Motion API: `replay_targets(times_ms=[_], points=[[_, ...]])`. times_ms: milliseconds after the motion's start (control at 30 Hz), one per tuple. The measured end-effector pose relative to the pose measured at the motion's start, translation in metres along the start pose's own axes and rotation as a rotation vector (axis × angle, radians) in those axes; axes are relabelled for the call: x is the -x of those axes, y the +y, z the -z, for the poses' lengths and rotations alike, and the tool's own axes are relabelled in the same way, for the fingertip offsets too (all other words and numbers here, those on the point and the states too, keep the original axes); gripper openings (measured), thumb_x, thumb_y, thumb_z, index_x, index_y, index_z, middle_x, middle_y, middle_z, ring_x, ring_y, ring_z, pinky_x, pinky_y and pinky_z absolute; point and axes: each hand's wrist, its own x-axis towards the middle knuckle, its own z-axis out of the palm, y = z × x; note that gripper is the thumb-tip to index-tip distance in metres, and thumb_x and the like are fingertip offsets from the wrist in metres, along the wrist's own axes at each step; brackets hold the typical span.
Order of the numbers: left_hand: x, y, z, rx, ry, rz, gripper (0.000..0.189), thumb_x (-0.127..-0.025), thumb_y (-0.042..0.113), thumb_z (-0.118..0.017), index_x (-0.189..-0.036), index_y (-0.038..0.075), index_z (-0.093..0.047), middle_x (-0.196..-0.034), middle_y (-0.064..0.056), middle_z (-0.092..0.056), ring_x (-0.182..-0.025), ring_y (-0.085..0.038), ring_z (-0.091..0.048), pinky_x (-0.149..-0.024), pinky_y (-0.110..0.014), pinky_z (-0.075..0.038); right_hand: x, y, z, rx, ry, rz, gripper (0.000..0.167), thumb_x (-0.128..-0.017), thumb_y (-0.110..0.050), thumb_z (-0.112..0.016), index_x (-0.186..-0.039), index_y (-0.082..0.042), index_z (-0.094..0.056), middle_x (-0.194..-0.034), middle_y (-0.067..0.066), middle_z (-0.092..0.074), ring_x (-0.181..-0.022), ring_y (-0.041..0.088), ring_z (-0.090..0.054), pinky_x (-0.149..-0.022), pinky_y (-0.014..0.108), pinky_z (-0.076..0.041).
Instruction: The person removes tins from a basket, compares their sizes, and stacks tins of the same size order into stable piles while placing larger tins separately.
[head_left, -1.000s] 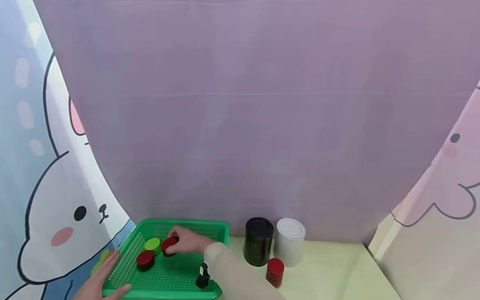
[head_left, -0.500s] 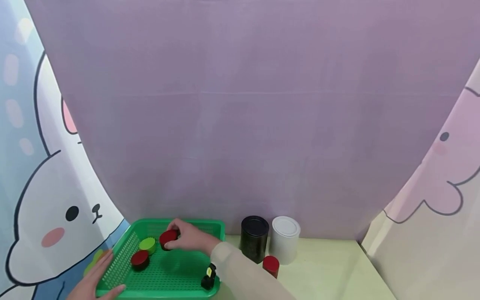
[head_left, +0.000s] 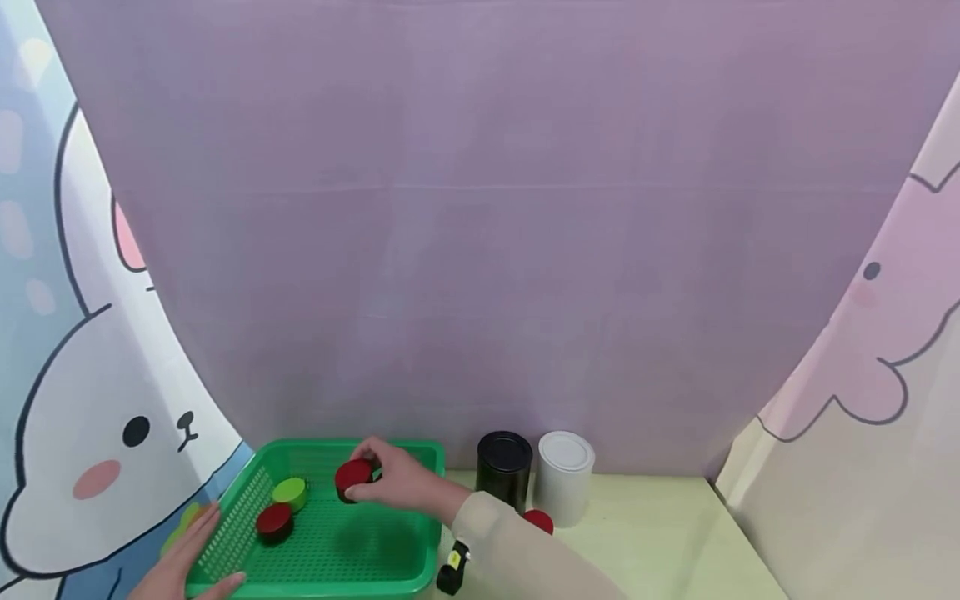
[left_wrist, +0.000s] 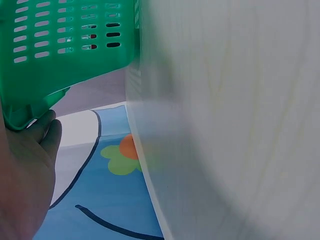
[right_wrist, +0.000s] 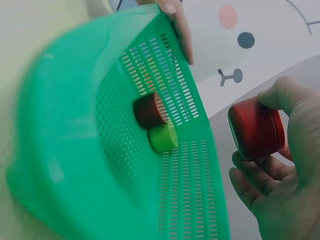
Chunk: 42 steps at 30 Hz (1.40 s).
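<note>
My right hand pinches a small round red tin, held above the green plastic basket. In the right wrist view the thumb lies on one side of the red tin and fingers are on the other. A lime-green round tin and another red tin stand side by side in the basket's left part. My left hand rests at the basket's front left corner, fingers fairly straight along the outside. In the left wrist view my left hand touches the basket rim from below.
A black canister and a white canister stand right of the basket on the pale table. A red lid shows in front of them, partly behind my right sleeve. A purple cloth hangs behind.
My right hand has lifted the red tin off the basket floor and carried it slightly right. The right forearm now hides more of the red thing by the canisters. My left hand stays on the basket.
</note>
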Motion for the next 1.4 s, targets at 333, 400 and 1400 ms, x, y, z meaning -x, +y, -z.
replay_targets(times_ms=[333,400,1400], points=[[-0.001,-0.003,0.0,-0.025,0.021,-0.039,0.108,-0.108,0.048,-0.069,-0.169,-0.015,-0.006,-0.172,-0.047,-0.006,-0.144,-0.079,-0.023,-0.097,-0.095,-0.039,0.048,-0.001,0.033,-0.046,0.002,0.063,0.037,-0.103,-0.02,-0.082,-0.135,-0.022,-0.062,-0.12,-0.012,-0.067,-0.108,0.006,-0.065,-0.091,0.024,-0.06],[-0.002,-0.002,0.0,-0.025,0.005,-0.029,0.108,-0.109,0.049,-0.068,-0.17,-0.015,-0.005,-0.172,-0.047,-0.005,-0.144,-0.08,-0.021,-0.097,-0.095,-0.039,0.061,0.002,0.04,-0.035,0.02,0.081,0.037,-0.104,-0.02,-0.08,-0.136,-0.022,-0.061,-0.121,-0.012,-0.066,-0.109,0.009,-0.065,-0.094,0.026,-0.06],[0.0,0.002,-0.001,-0.1,0.037,-0.012,0.109,-0.106,0.054,-0.07,-0.17,-0.013,-0.013,-0.171,-0.045,-0.014,-0.142,-0.078,-0.029,-0.094,-0.09,-0.048,0.204,0.071,0.13,0.02,0.438,0.024,0.041,-0.099,-0.006,-0.081,-0.135,-0.005,-0.062,-0.123,0.012,-0.073,-0.111,0.02,-0.068,-0.096,0.033,-0.059]])
